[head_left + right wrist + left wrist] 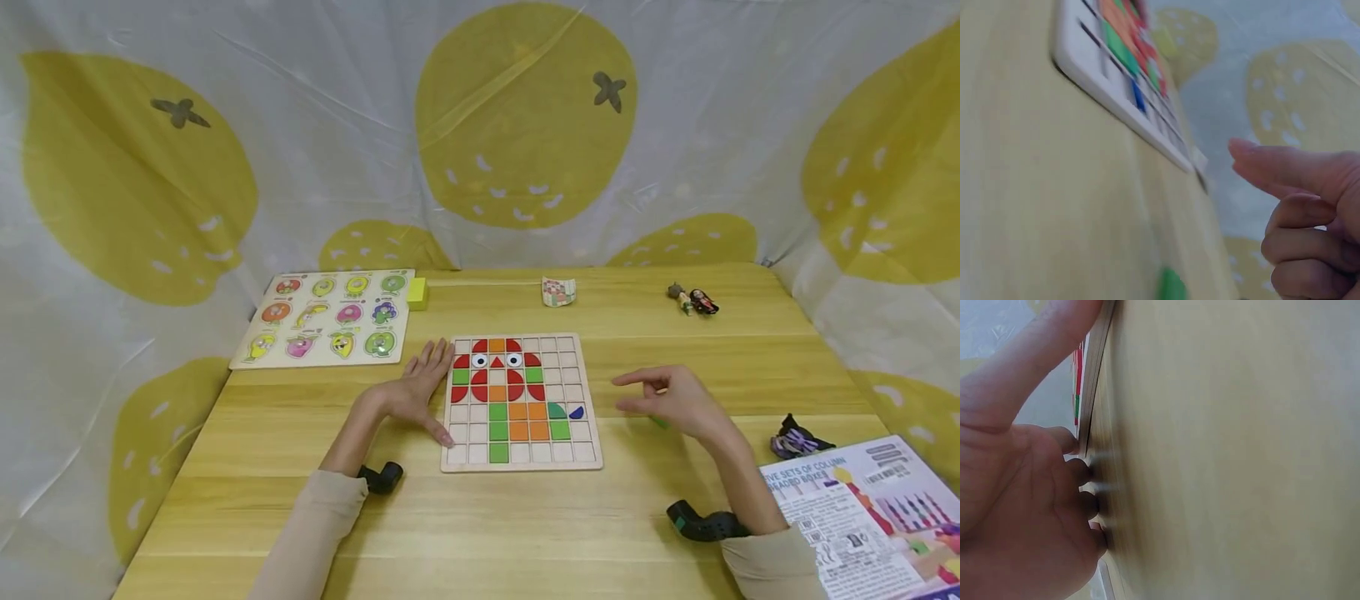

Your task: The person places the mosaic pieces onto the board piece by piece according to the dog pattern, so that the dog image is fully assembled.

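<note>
A square wooden grid board [457, 456] lies in the middle of the table. Red, orange, green and white-eyed tiles fill part of its cells and form a figure. Toward its right side sit a teal quarter-round tile [557, 411] and a small blue tile [576, 412]. My left hand [411, 398] rests at the board's left edge, fingers spread, the thumb touching the lower left side. My right hand [675, 400] hovers right of the board, forefinger and thumb extended and apart, the other fingers curled, nothing visible between them. Below it a green piece [1172, 286] lies on the table.
A fruit puzzle board [330, 321] lies at the back left beside a yellow block [417, 294]. A small patterned card [558, 292] and two figurines [693, 300] are at the back. On the right lie a dark hair clip [797, 439] and a printed box [862, 517].
</note>
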`<action>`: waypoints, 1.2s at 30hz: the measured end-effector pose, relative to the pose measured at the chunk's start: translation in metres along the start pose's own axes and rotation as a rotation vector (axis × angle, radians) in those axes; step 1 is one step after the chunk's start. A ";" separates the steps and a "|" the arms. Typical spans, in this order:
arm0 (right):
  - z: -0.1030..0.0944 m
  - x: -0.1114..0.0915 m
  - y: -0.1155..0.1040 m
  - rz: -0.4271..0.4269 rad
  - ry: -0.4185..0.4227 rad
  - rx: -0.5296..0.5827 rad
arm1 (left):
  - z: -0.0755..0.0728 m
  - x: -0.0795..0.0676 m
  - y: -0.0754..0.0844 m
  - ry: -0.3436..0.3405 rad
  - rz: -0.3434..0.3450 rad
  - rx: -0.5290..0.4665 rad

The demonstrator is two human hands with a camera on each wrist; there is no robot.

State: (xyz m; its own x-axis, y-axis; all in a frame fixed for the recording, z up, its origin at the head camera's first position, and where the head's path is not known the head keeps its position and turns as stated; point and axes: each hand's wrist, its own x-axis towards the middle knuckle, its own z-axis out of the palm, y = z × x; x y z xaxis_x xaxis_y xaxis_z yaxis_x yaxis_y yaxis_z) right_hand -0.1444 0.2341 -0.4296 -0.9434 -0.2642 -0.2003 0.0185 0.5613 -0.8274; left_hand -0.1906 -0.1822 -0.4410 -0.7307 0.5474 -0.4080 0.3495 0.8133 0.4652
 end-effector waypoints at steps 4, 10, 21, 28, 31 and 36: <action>-0.031 -0.014 0.013 0.069 0.042 0.027 | 0.001 0.001 -0.001 0.000 -0.001 0.006; -0.044 -0.019 0.029 0.149 -0.027 0.000 | 0.001 0.000 0.000 0.003 -0.008 -0.012; -0.032 -0.013 0.034 0.159 -0.040 -0.125 | 0.002 0.000 -0.002 0.010 0.003 -0.010; -0.024 -0.007 0.033 0.140 -0.028 -0.063 | 0.001 0.000 -0.001 0.007 0.006 -0.007; -0.022 -0.007 0.033 0.152 -0.013 -0.081 | 0.002 0.000 -0.002 0.004 0.005 -0.006; -0.018 -0.002 0.035 0.116 -0.022 -0.065 | 0.003 0.000 -0.004 0.009 0.003 -0.007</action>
State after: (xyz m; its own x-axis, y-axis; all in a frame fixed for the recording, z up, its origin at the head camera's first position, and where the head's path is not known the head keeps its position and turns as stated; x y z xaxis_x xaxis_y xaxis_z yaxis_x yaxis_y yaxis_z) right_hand -0.1480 0.2678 -0.4487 -0.9288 -0.2110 -0.3048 0.1052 0.6383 -0.7625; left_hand -0.1904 -0.1844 -0.4448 -0.7345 0.5484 -0.3997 0.3479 0.8100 0.4721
